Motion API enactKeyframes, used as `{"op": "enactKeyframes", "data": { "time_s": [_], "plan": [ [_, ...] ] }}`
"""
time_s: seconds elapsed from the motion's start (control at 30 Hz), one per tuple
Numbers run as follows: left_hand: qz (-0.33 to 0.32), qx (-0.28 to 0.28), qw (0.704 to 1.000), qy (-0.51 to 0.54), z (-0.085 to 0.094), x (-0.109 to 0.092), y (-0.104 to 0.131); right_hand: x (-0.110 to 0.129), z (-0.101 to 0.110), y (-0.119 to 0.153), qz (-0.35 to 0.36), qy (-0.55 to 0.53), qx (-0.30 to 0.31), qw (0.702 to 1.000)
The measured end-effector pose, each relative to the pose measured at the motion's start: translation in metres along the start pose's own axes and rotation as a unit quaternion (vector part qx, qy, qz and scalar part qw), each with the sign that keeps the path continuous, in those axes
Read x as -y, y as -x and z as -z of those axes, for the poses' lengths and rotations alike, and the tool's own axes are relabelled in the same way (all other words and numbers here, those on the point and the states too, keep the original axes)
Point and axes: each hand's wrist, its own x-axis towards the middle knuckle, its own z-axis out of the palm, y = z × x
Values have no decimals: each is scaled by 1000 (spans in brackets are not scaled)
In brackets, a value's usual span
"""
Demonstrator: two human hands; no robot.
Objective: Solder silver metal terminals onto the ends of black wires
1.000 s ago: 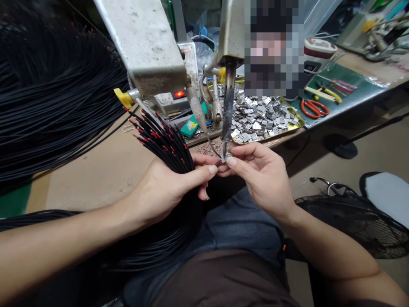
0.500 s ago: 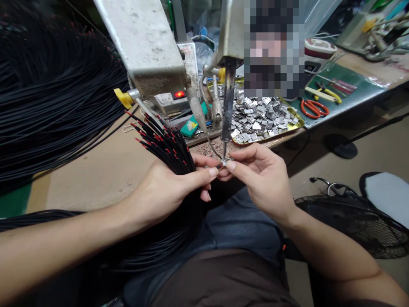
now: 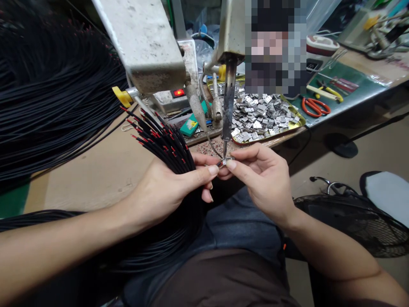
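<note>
My left hand (image 3: 179, 181) is closed round a bundle of black cables (image 3: 162, 140) with red wire ends, and its thumb and finger pinch the end of one cable. My right hand (image 3: 262, 175) pinches a small metal USB connector (image 3: 229, 159) against that cable's end. The tip of an upright soldering iron (image 3: 228, 106) comes down onto the joint between them. A thin solder feed tube (image 3: 214, 145) curves from the left to the same spot. My fingers partly hide the connector and the wire end.
Behind my hands stands a yellow-rimmed tray (image 3: 300, 123) full of metal connectors. Orange-handled scissors (image 3: 315, 107) and yellow-handled pliers (image 3: 332, 93) lie to its right. A big heap of black cables (image 3: 57, 98) fills the left. A fan (image 3: 361, 226) stands low on the right. Another person is behind the tray.
Both hands keep their grip at the iron's tip, with hardly any movement. The view has shifted very slightly.
</note>
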Motion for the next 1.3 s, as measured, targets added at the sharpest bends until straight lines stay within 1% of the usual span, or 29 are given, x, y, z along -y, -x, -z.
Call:
{"op": "enactKeyframes", "data": {
  "time_s": [0.13, 0.33, 0.9, 1.13, 1.3],
  "plan": [
    [-13, 10, 1000, -13, 0, 0, 0, 0, 0, 0, 1, -6, 2, 1000],
    [-8, 14, 1000, 15, 0, 1, 1, 2, 0, 2, 5, -6, 2, 1000],
    [-21, 19, 999, -36, 3, 3, 0, 1, -1, 0, 15, 5, -1, 1000],
    [-11, 27, 999, -33, 2, 0, 1, 3, 0, 1, 16, 24, -3, 1000],
    [25, 5, 999, -46, -1, -5, 2, 5, 1, 1, 20, 47, 10, 999]
  ]
}}
